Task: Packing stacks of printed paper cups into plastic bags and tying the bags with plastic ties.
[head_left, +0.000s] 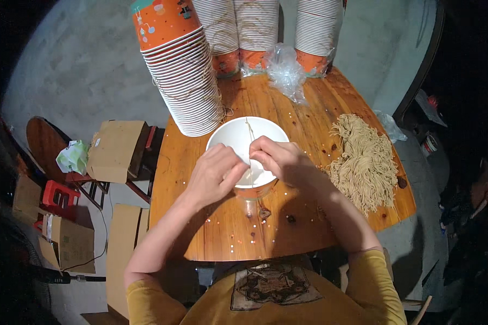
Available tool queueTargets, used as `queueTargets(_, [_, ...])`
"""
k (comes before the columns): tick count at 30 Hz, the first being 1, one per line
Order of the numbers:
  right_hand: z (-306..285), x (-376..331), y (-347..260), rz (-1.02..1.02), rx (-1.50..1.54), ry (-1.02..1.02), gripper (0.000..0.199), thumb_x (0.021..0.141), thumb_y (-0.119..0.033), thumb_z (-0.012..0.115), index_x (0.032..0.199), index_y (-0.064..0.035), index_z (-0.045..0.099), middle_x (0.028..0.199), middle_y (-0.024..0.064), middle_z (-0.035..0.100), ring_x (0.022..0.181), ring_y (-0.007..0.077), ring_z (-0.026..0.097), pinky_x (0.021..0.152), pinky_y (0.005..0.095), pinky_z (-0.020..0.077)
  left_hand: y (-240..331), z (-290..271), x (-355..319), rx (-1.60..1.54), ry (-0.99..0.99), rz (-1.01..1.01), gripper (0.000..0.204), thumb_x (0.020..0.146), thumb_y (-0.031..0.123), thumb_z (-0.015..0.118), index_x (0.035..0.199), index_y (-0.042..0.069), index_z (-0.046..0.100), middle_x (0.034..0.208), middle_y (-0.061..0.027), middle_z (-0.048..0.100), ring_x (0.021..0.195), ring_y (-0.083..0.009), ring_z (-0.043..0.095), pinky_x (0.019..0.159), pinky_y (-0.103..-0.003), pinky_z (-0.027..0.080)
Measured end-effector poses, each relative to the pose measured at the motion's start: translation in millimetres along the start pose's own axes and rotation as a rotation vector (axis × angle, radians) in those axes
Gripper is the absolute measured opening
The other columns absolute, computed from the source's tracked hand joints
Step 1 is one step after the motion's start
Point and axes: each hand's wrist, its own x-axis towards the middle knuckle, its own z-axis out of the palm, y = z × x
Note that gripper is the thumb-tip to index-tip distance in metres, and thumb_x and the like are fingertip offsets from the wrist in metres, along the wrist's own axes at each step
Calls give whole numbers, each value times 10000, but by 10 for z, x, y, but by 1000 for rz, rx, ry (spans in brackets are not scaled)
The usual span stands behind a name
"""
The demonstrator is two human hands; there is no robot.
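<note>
Apparently, the stacked orange buckets (183, 86) left of the fingers (265, 144) are done, thin strands (220, 104) trailing along their rims. The left hand (214, 173) curls its fingers narrow; whether they grip anything I cannot tell. Under the fingers stands a white-lined bucket (226, 132), its cord (249, 129) seemingly unfinished and pinched by the right hand (281, 157). Farther right, a cord pile (363, 168) looks not yet used.

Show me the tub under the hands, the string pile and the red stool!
Tub (229, 136): head view, white inner wall.
String pile (364, 165): head view, middle of the heap.
Red stool (61, 185): head view, upper edge.
</note>
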Motion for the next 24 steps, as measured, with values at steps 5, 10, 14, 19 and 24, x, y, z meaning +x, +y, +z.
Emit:
queueTargets(5, [43,4,26,22,4,22,90,889,-135,571,929,-65,530,733,138,612,691,346,624,576,409,481,379,15,116,-175,146,-541,163,858,213,612,842,51,620,866,-63,587,937,-229,484,859,-346,365])
queueTargets(10, [79,14,8,-22,-5,82,98,882,-124,574,914,-51,517,747,149,595,691,363,606,575,421,472,534,62,118,-190,144,-688,168,845,212,614,809,54,571,893,-93,546,1009,-267,443,935,-381,267])
queueTargets(14, [83,29,17,63,-111,172,103,881,-114,571,904,-31,514,788,159,580,727,366,582,603,416,463,582,75,54,-118,86,-595,162,837,185,603,782,45,543,883,-106,524,1010,-278,430,947,-391,254])
queueTargets(19, [72,74,8,161,-123,146,120,898,-145,549,898,-28,524,814,157,580,755,355,572,640,407,455,562,68,-46,-93,150,-450,158,789,119,633,879,49,523,893,-114,495,976,-286,451,920,-410,286])
queueTargets(24, [45,103,-16,256,-123,67,143,906,-176,537,911,-33,538,833,164,590,779,360,574,664,420,451,555,-6,-109,-55,113,-288,233,778,45,643,977,43,523,938,-109,507,923,-282,492,828,-381,385])
